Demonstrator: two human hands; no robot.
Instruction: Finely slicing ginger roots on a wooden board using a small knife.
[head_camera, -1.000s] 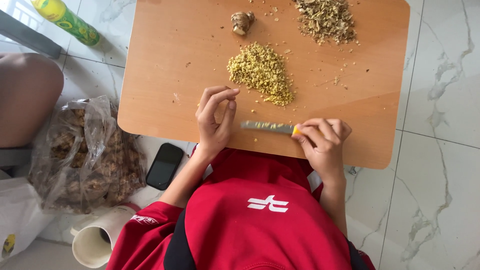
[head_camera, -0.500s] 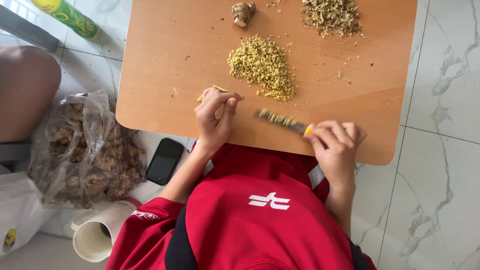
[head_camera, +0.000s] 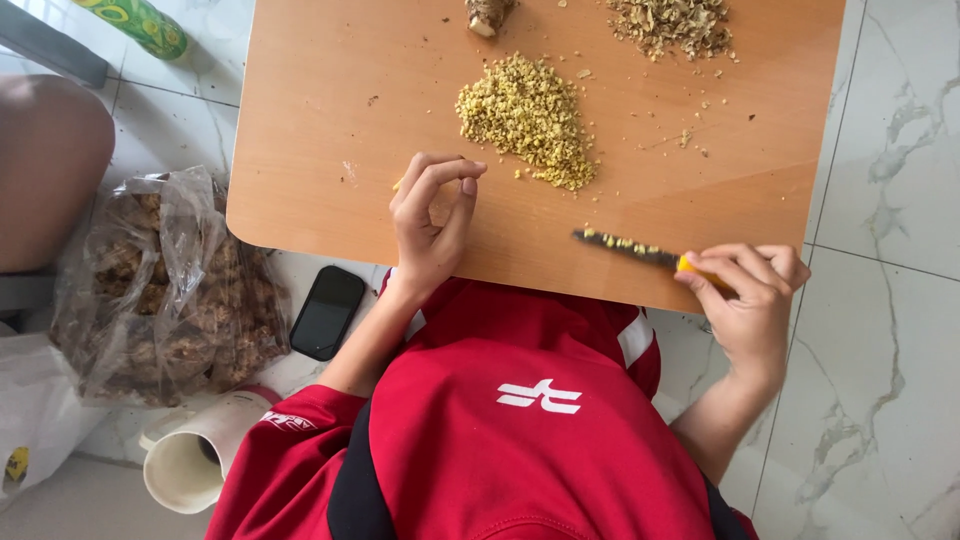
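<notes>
head view | left hand (head_camera: 432, 222) at 7 o'clock on the worktop (head_camera: 300, 120), grip pinching a small yellow piece (head_camera: 398, 184) | right hand (head_camera: 748, 290) at 4 o'clock, grip closed on knife (head_camera: 628, 246), blade speckled with bits | chopped yellow-green pile (head_camera: 525, 115) centre | brown scraps (head_camera: 670, 22) at 1 o'clock

There is 1 view, from a camera on the person's head, looking almost straight down onto the wooden table (head_camera: 300, 120). It sits close enough that the table fills the upper half of the frame, its far edge cut off at the top, and the person's red shirt (head_camera: 520, 420) lies just below the table's near edge. White tiled floor (head_camera: 890, 330) shows right of the table, and left of it a clear bag (head_camera: 170, 290) on the floor.
</notes>
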